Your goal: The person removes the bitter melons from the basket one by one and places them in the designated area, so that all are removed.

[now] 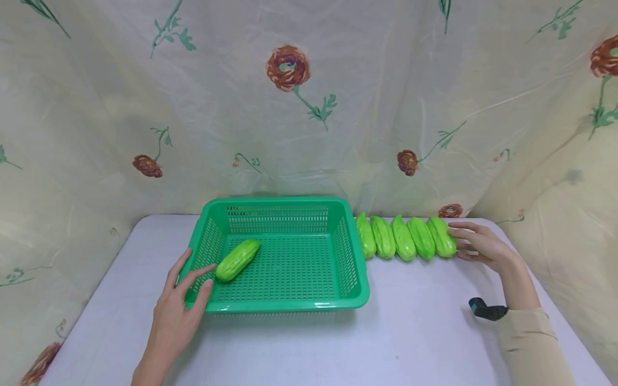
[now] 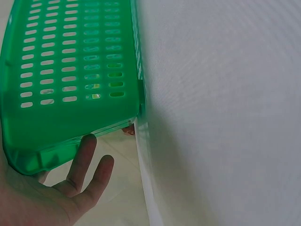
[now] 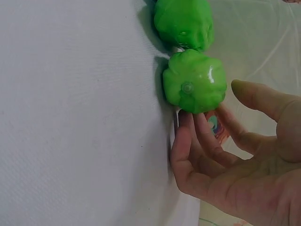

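Observation:
A green plastic basket (image 1: 354, 268) has one ridged light-green gourd (image 1: 238, 260) lying at its left side. My left hand (image 1: 176, 311) holds the basket's front-left corner, with the thumb and a finger over the rim. One of its fingertips is close to the gourd's near end; whether it touches is unclear. In the left wrist view, other fingers lie outside the perforated wall. My right hand (image 1: 483, 245) is at the rightmost gourd (image 1: 441, 237) of a row. In the right wrist view its fingers are loosely bent beside that gourd (image 3: 195, 80), and the thumb stands apart from it.
Several similar gourds (image 1: 383, 237) stand side by side between the basket and my right hand. The white table (image 1: 386, 338) meets a flowered curtain (image 1: 357, 134) at the back and sides. A black strap piece (image 1: 487, 310) juts from my right wrist.

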`<state>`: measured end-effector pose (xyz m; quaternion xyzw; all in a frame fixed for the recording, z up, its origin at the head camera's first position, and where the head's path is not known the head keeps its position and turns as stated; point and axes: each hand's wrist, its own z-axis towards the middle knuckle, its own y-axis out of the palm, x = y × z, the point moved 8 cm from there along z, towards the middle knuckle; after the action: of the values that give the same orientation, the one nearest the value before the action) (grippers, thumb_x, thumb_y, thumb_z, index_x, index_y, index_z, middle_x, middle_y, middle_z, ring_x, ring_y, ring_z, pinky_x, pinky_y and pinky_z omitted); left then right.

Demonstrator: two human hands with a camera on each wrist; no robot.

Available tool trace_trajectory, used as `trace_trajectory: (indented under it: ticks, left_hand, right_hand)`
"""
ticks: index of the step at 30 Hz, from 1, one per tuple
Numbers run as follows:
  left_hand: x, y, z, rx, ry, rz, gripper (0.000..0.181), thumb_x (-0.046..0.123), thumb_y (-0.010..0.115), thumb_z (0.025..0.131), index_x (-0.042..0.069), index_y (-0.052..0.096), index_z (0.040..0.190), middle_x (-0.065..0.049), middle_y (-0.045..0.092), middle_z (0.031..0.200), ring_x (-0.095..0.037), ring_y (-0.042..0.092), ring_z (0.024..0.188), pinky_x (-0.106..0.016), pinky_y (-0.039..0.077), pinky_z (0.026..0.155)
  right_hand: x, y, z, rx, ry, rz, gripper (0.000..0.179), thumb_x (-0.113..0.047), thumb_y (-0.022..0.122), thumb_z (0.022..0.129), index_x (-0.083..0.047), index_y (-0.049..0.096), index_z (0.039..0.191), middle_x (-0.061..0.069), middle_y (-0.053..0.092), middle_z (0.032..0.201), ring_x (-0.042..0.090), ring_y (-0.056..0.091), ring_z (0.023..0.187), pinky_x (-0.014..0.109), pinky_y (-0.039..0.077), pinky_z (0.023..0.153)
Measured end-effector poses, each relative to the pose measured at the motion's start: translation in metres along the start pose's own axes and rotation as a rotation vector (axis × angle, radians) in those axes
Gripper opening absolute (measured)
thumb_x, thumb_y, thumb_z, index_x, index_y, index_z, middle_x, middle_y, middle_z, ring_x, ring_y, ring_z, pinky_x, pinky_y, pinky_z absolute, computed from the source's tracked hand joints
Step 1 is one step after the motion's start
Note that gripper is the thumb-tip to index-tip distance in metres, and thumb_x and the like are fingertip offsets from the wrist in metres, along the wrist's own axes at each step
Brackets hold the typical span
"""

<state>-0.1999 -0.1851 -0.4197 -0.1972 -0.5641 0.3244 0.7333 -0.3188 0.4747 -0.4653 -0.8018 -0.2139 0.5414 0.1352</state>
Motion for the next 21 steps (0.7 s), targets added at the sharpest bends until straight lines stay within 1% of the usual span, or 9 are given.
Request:
trace_trajectory:
  ticks: [5,10,17,21]
  left_hand:
    - [-0.0004,-0.0007,0.0002,-0.003,0.002,0.001,0.032,0.032,0.062,0.110,0.024,0.072,0.140,-0.003,0.031,0.178,-0.050,0.043,0.155,-0.076,0.049,0.099]
    - [-0.0006,-0.0007,0.0002,-0.009,0.001,-0.003,0.032,0.032,0.063,0.110,0.024,0.072,0.140,-0.004,0.031,0.178,-0.050,0.042,0.156,-0.077,0.048,0.100]
    - [-0.0005,0.0003,0.0008,-0.007,0.000,-0.004,0.032,0.032,0.062,0.110,0.025,0.072,0.140,-0.002,0.031,0.178,-0.048,0.043,0.156,-0.076,0.049,0.101]
    - [0.0002,-0.0004,0.0008,-0.003,0.005,-0.008,0.032,0.031,0.062,0.110,0.024,0.072,0.139,-0.003,0.031,0.178,-0.049,0.043,0.155,-0.077,0.048,0.102]
  right_hand:
    - [0.0001,0.0022,0.0006,-0.007,0.003,0.001,0.079,-0.043,0.052,0.114,0.006,0.022,0.167,-0.019,0.057,0.114,0.000,0.062,0.099,0.024,0.062,0.088]
    - [0.0019,0.0029,0.0023,-0.008,0.002,-0.005,0.080,-0.044,0.053,0.113,0.006,0.022,0.168,-0.019,0.057,0.115,0.000,0.063,0.099,0.024,0.062,0.088]
    - [0.0031,-0.0002,0.0017,-0.007,0.002,-0.010,0.079,-0.044,0.053,0.113,0.004,0.022,0.168,-0.019,0.056,0.116,0.001,0.062,0.100,0.024,0.062,0.088]
    - [-0.0015,-0.0019,-0.0012,0.000,-0.013,-0.013,0.078,-0.042,0.054,0.113,0.004,0.023,0.168,-0.025,0.059,0.110,-0.002,0.064,0.099,0.025,0.062,0.088]
